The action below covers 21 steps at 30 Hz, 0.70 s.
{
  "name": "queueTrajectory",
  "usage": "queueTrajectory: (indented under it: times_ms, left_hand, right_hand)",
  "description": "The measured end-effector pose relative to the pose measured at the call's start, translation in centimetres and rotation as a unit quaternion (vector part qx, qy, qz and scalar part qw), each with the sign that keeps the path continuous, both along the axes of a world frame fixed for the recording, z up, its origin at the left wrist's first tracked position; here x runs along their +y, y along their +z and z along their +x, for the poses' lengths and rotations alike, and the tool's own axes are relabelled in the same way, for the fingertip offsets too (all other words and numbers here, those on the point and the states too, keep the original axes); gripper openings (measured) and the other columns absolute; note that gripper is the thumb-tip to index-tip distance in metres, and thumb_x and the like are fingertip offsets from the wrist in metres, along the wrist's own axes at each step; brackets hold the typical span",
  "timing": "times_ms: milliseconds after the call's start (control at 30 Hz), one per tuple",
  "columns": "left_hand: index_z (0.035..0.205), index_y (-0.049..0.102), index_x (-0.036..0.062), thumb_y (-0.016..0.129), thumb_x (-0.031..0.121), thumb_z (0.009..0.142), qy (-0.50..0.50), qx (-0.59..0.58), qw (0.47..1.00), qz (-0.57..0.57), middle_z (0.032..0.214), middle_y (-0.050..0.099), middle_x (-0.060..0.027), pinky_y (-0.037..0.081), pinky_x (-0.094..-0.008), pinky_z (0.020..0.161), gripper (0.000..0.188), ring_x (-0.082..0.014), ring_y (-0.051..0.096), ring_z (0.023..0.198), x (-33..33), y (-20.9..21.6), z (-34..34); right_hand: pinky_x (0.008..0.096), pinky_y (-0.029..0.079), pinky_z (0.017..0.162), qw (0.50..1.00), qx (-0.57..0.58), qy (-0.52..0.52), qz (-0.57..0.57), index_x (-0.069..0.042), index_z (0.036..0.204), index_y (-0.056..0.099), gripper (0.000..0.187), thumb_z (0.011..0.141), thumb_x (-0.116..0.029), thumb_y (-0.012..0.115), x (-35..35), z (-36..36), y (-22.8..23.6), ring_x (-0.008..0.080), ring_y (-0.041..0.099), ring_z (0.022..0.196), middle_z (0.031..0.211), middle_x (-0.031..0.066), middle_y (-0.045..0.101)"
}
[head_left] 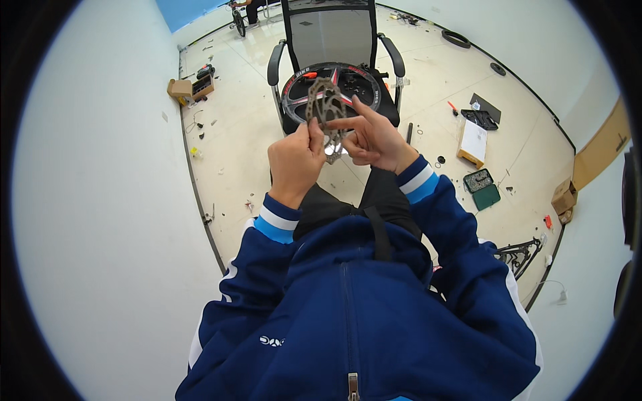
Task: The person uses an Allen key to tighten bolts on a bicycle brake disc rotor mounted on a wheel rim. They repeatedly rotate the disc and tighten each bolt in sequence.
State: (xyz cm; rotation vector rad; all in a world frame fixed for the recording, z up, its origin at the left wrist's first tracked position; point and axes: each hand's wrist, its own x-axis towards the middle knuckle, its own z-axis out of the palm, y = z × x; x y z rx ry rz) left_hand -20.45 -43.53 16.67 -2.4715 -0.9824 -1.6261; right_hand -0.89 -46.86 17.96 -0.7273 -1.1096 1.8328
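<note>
In front of my chest, a silvery disc brake rotor [326,100] with cut-out spokes and a holed rim is held up on edge, partly turned. My left hand [296,160] is closed on its lower left side, thumb and fingers pinching the rim. My right hand [376,137] is at the rotor's right side, index finger stretched across its face toward the left fingertips. Its thumb points up, apart from the index finger, and the other fingers are loosely bent. Behind the rotor, a black three-spoke bike wheel [292,107] with red markings lies on a chair seat.
The black mesh office chair [330,33] faces me. On the floor to the right are an open green case [486,196], a cardboard box [472,144], a tool case [480,119] and a tyre [456,39]. Another open box [190,90] sits by the left wall. A person [256,8] is far off.
</note>
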Motion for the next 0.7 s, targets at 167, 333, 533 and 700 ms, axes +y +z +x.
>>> queueTrajectory:
  times_ms: [167,333,533,700]
  left_hand:
    - [0.069,0.060,0.0046,0.058,0.026,0.100,0.000,0.025,0.999,-0.042,0.054,0.056,-0.0157,0.041,-0.0434,0.046,0.038,-0.0357,0.056,0.048,0.0,-0.8,-0.4]
    - [0.071,0.060,0.0021,0.050,0.037,0.104,-0.033,-0.014,0.987,-0.155,0.058,0.056,-0.0191,0.041,-0.0450,0.051,0.049,-0.0385,0.057,0.054,0.3,-0.6,-1.4]
    - [0.072,0.064,0.0004,0.042,0.046,0.108,-0.017,-0.077,0.973,-0.217,0.049,0.049,-0.0024,0.037,-0.0285,0.050,0.062,-0.0100,0.048,0.047,2.7,-2.3,-6.1]
    - [0.070,0.064,0.0005,0.038,0.050,0.107,0.021,-0.073,0.964,-0.256,0.048,0.049,-0.0027,0.037,-0.0284,0.051,0.068,-0.0109,0.048,0.048,3.2,-3.3,-8.7]
  right_hand:
    - [0.0233,0.024,0.041,0.999,0.011,-0.039,-0.025,0.005,0.135,0.050,0.082,0.101,-0.068,0.034,-0.1,0.1,-1.7,0.0085,0.029,0.037,0.055,0.0028,0.047]
    - [0.0232,0.026,0.042,0.996,0.053,-0.034,-0.067,0.006,0.120,0.057,0.074,0.102,-0.063,0.039,0.7,-0.4,-3.1,0.0085,0.033,0.039,0.055,-0.0003,0.044]
    - [0.0234,0.024,0.042,0.965,0.179,-0.137,-0.131,0.008,0.120,0.058,0.073,0.102,-0.060,0.040,3.1,1.8,-1.6,0.0080,0.027,0.042,0.056,-0.0065,0.034]
    - [0.0221,0.023,0.039,0.955,0.188,-0.171,0.154,0.002,0.137,0.052,0.074,0.103,-0.062,0.034,1.8,2.8,7.6,0.0046,0.028,0.038,0.053,-0.0073,0.033]
